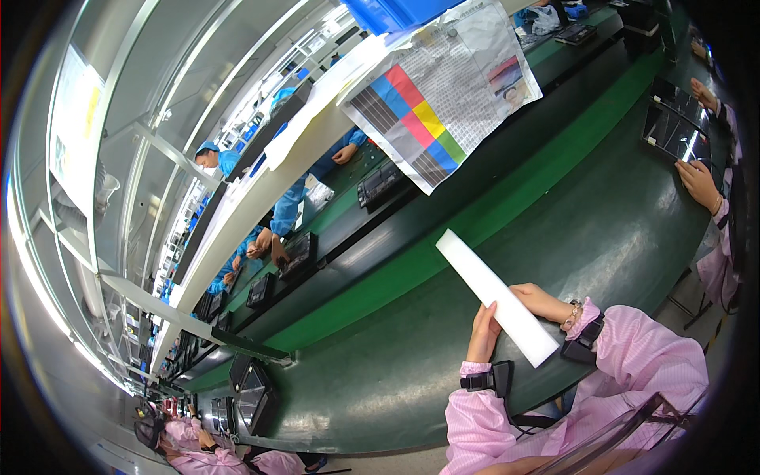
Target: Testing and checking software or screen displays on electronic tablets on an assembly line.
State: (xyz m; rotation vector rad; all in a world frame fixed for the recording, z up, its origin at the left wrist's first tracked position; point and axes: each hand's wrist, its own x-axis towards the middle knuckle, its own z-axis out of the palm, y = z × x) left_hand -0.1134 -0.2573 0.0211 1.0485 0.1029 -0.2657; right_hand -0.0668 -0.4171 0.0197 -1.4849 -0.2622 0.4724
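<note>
A long white foam-like block (499, 297) slants over the green work surface, its far end up and to the left, its near end close to my right wrist. My left hand (482, 334) grips it along the left side, with the thumb on the edge and the other fingers partly hidden. From the right, my right hand (541, 302) holds the block near its middle, its fingertips out of sight behind it. Both forearms wear pink sleeves and black wrist straps. A bracelet circles my right wrist.
A printed sheet with colour blocks (427, 119) hangs ahead beneath a blue bin (396, 11). Past the green belt, people in blue handle black devices (301, 255). At right, a co-worker's hands touch a dark glossy panel (673, 131). More dark panels (255, 396) stand at left.
</note>
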